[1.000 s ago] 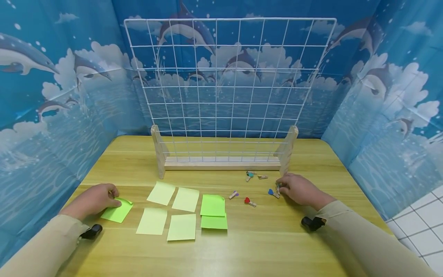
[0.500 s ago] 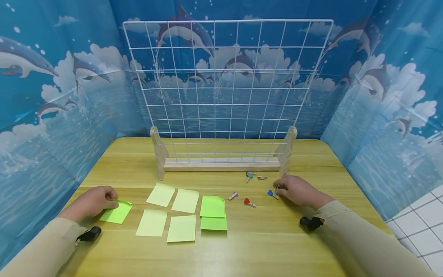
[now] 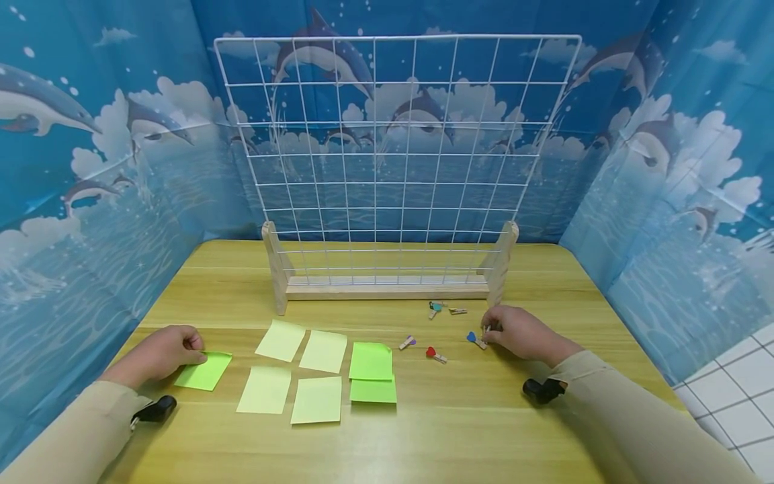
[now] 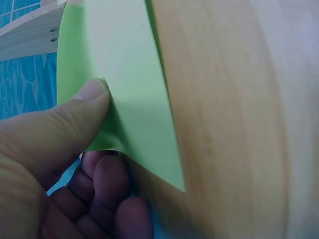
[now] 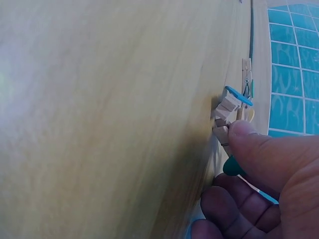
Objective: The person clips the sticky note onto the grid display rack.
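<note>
My left hand pinches the upper left edge of a bright green sticky note at the table's left. In the left wrist view, the thumb lies on top of the note and the other fingers curl below. At the right, my right hand holds a small wooden clothespin with a green ornament, pinched close to the tabletop. Just left of those fingers lies a clothespin with a blue heart. A red-heart clothespin and a purple one lie further left.
Several pale yellow sticky notes and two overlapping green notes lie mid-table. A white wire grid stands behind them on a wooden base. More clothespins lie before the base's right end.
The clothespin in my right fingers has turned a little, its green ornament less visible from above. My left thumb has slid slightly left on the green note. The view has shifted slightly.
</note>
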Demonstrator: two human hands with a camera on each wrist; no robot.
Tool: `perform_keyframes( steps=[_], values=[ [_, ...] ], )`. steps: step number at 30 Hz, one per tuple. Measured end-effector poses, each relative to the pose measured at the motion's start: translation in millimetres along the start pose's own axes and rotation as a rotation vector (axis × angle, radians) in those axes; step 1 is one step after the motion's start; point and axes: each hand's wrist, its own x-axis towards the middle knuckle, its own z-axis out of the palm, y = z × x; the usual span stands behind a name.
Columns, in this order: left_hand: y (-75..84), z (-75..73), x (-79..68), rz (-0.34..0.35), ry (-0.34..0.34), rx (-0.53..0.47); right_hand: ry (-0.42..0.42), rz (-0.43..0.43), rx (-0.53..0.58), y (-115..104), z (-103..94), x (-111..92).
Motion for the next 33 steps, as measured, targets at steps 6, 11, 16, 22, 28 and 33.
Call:
perform_keyframes(
  steps=[6,11,16,22,28,33],
  values=[
    [-1.3,1.4,0.5,0.012,0.004,0.008,0.012,0.002,0.009,-0.4,1.0,-0.9],
    [-1.6,1.6,0.4,0.026,0.008,0.018,0.034,-0.019,0.018,1.8,2.3,-1.6],
    [-1.7,1.1,-0.1,0.03,0.012,0.022,0.055,-0.028,0.033,3.1,1.4,-2.8],
    [-1.5,1.1,-1.4,0.036,0.03,0.03,0.071,-0.028,0.041,3.8,-0.7,-3.5],
    [0.1,0.4,-2.5,0.035,0.04,0.031,0.049,-0.012,0.056,5.6,-4.0,-3.3],
    [1.8,-1.2,-3.4,0.042,0.051,0.028,0.034,-0.016,0.036,8.5,-5.5,-4.3]
  ],
)
